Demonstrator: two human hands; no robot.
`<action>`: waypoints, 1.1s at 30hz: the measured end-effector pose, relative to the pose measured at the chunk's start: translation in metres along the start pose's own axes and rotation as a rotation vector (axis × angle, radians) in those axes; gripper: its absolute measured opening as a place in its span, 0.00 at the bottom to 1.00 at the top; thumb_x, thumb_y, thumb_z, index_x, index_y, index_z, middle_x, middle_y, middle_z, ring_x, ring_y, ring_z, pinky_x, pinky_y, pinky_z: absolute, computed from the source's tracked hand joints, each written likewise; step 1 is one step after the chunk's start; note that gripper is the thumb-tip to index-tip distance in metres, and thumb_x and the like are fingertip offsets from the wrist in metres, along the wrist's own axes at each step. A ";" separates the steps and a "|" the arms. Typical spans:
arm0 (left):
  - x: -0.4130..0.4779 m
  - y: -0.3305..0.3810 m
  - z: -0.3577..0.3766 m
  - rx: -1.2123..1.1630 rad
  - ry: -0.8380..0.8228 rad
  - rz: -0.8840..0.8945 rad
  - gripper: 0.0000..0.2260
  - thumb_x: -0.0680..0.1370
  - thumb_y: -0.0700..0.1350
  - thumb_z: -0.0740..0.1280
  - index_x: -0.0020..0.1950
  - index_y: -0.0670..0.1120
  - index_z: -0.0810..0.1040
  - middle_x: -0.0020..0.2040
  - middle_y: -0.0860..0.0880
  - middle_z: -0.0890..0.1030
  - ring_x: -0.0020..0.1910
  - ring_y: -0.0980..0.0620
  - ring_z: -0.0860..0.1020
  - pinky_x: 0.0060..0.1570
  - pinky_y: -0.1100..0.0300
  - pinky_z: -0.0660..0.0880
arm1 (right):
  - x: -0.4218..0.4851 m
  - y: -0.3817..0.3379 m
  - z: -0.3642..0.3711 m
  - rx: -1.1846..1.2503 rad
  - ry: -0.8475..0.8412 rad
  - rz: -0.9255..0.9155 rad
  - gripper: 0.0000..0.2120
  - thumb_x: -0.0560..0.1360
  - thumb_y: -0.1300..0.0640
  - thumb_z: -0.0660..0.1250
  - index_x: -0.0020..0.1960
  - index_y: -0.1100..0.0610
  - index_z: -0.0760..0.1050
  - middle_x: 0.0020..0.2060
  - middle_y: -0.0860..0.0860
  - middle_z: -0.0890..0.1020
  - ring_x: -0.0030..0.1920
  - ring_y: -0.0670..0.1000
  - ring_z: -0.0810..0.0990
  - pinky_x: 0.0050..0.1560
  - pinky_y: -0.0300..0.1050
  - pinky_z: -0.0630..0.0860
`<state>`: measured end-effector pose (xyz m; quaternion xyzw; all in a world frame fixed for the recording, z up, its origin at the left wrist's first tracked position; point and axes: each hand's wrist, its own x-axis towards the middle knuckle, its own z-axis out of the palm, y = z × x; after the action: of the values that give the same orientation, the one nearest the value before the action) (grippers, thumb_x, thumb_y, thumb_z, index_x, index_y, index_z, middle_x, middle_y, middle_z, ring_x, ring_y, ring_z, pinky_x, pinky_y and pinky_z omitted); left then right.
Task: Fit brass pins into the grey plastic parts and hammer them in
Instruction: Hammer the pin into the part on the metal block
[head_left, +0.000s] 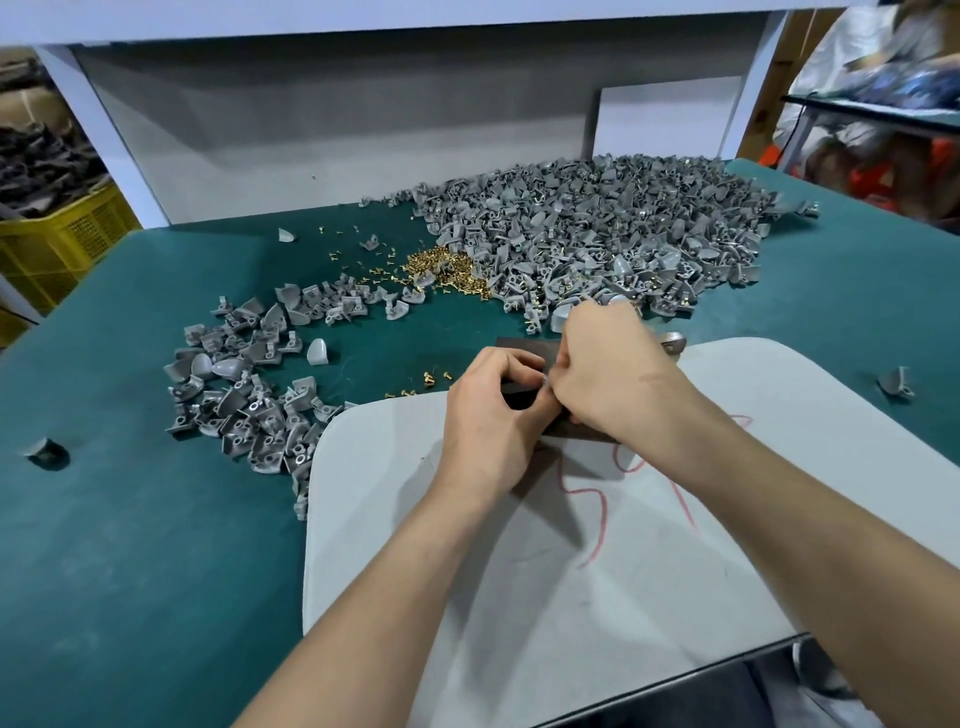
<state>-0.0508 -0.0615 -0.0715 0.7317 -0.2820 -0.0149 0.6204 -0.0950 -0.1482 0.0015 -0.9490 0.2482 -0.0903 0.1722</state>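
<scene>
My left hand (493, 415) and my right hand (608, 374) meet over a dark block (519, 345) at the far edge of a white board (571, 571). Their fingers are curled together around something small and pale, a grey plastic part (545, 379) barely showing between them. A big heap of grey plastic parts (597, 228) lies at the back right. A pile of brass pins (447, 270) sits beside it. A few loose brass pins (431, 376) lie just left of my left hand. A hammer head (672, 343) peeks out behind my right hand.
A second heap of grey parts (244, 384) spreads at the left on the green table (130, 519). Single parts lie at the far left (44, 449) and far right (893, 384). A yellow crate (62, 244) stands beyond the table's left edge.
</scene>
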 end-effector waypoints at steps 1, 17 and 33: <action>0.000 -0.001 0.000 0.009 0.000 -0.001 0.11 0.71 0.35 0.73 0.35 0.45 0.73 0.48 0.47 0.81 0.46 0.52 0.78 0.47 0.63 0.73 | 0.000 0.003 -0.001 0.070 -0.054 -0.002 0.04 0.73 0.64 0.63 0.41 0.59 0.75 0.37 0.56 0.77 0.39 0.56 0.80 0.44 0.43 0.78; -0.004 -0.002 -0.001 0.026 -0.008 0.043 0.12 0.73 0.36 0.68 0.39 0.53 0.74 0.45 0.52 0.79 0.46 0.60 0.76 0.48 0.69 0.70 | 0.016 0.086 -0.017 0.049 -0.224 0.326 0.10 0.74 0.64 0.61 0.34 0.64 0.68 0.24 0.61 0.75 0.21 0.56 0.75 0.21 0.40 0.72; 0.002 -0.001 -0.004 0.055 -0.057 0.047 0.11 0.74 0.35 0.69 0.40 0.51 0.76 0.44 0.53 0.78 0.46 0.61 0.76 0.48 0.72 0.68 | -0.029 0.026 -0.041 0.182 -0.228 0.020 0.25 0.81 0.42 0.48 0.34 0.58 0.65 0.24 0.57 0.72 0.19 0.52 0.70 0.19 0.36 0.63</action>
<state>-0.0472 -0.0592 -0.0708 0.7410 -0.3170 -0.0136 0.5919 -0.1421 -0.1660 0.0272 -0.9310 0.2274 -0.0023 0.2857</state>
